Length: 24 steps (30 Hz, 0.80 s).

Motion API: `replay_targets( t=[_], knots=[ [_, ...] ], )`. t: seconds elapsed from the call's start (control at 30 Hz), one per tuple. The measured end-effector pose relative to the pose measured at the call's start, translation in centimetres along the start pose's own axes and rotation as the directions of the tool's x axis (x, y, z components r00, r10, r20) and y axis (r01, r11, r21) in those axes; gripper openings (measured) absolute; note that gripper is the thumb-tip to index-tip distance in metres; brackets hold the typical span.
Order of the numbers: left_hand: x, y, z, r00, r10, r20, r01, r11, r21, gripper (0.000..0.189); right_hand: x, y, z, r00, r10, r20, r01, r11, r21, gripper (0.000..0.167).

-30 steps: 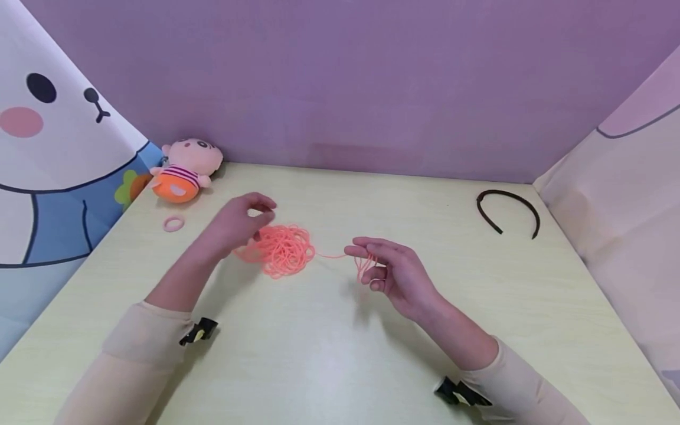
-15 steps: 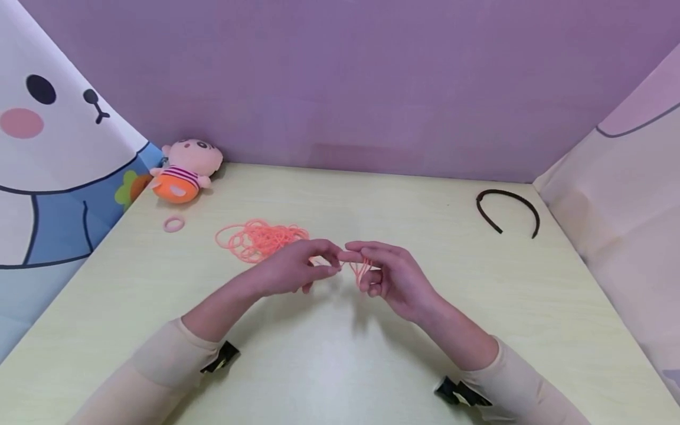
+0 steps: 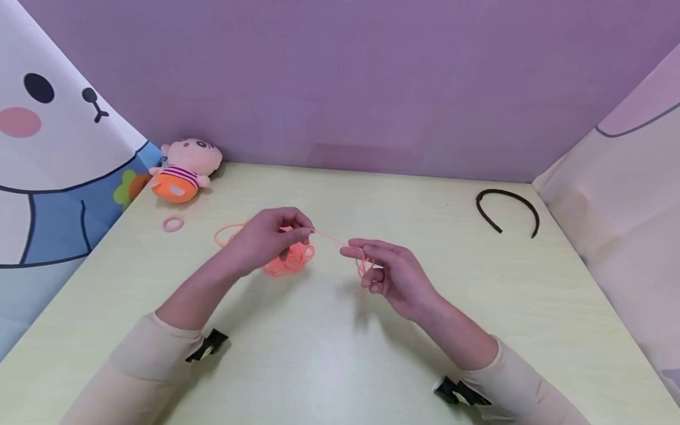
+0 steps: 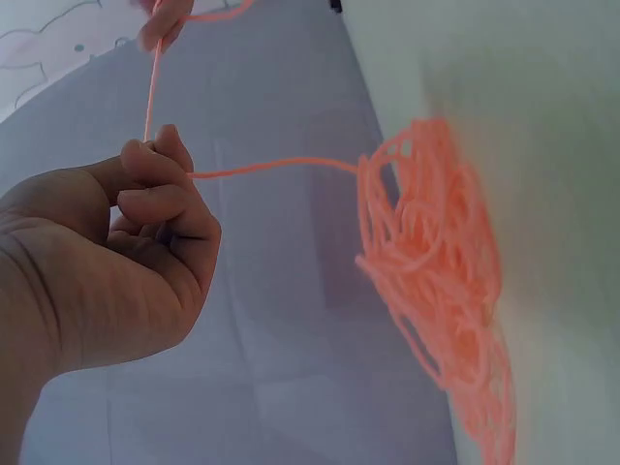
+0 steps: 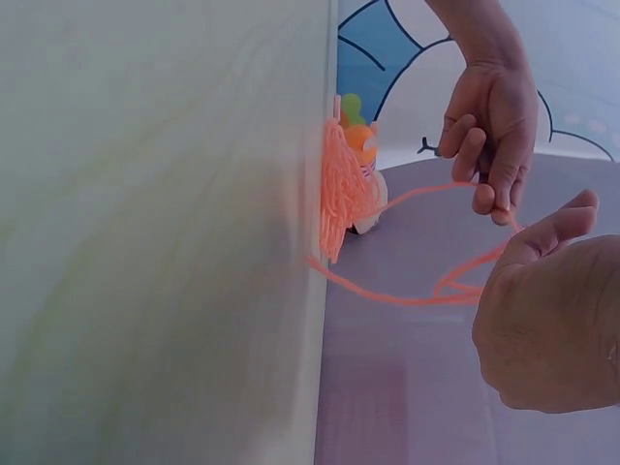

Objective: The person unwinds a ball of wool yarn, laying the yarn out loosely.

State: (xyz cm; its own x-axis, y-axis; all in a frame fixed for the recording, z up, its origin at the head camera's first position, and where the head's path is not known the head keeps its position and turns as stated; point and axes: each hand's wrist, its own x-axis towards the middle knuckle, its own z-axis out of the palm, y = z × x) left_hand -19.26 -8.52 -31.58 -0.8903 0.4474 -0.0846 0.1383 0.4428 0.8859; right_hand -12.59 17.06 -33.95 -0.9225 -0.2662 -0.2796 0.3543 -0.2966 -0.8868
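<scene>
A tangled heap of coral-pink yarn [image 3: 289,264] lies on the table, partly covered by my left hand [image 3: 260,239] in the head view. Thumb and forefinger of that hand pinch a strand running from the heap, as the left wrist view shows at the fingertips of the left hand [image 4: 136,252]. From there the strand [image 3: 330,238] stretches taut to my right hand [image 3: 404,277]. Several small loops of yarn hang around the right hand's fingers, held by the thumb. The right wrist view has the heap [image 5: 341,189] at the table's surface, with the back of the right hand [image 5: 552,325] hiding its loops.
A plush doll [image 3: 183,171] in an orange outfit rests at the back left corner, with a pink ring [image 3: 173,224] in front of it. A black headband [image 3: 507,192] lies at the back right. A purple wall [image 3: 350,88] rises behind the table [image 3: 329,360].
My left hand went from above the heap to the right hand's fingertips, then back up and left, drawing a strand taut. The heap shifted slightly; the right hand stayed nearly in place.
</scene>
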Motion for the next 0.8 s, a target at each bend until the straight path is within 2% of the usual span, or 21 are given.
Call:
replay_targets(
  t=[0.2, 0.5, 0.6, 0.7, 0.8],
  knots=[
    [0.0, -0.1, -2.1, 0.998, -0.012, -0.06, 0.011, 1.0, -0.008, 0.014, 0.0, 0.0, 0.0, 0.999, -0.006, -0.039, 0.006, 1.0, -0.001, 0.041],
    [0.7, -2.0, -4.8, 0.985, -0.124, -0.118, 0.13, 0.991, 0.04, 0.019, -0.1, 0.0, -0.1, 0.999, -0.012, -0.053, 0.013, 1.0, 0.02, 0.04],
    [0.9, -2.8, -5.3, 0.976, -0.148, -0.157, 0.166, 0.98, 0.113, 0.021, -0.1, -0.1, -0.2, 0.999, -0.012, -0.048, 0.013, 1.0, 0.024, 0.039],
    [1.1, -3.4, -5.4, 0.968, -0.162, -0.19, 0.207, 0.946, 0.249, 0.023, -0.1, -0.1, -0.2, 0.999, -0.012, -0.04, 0.013, 1.0, 0.027, 0.039],
    [1.2, -3.5, -4.9, 0.974, -0.145, -0.174, 0.197, 0.922, 0.333, 0.024, -0.1, -0.1, -0.1, 1.0, -0.011, -0.028, 0.011, 1.0, 0.026, 0.039]
  ],
)
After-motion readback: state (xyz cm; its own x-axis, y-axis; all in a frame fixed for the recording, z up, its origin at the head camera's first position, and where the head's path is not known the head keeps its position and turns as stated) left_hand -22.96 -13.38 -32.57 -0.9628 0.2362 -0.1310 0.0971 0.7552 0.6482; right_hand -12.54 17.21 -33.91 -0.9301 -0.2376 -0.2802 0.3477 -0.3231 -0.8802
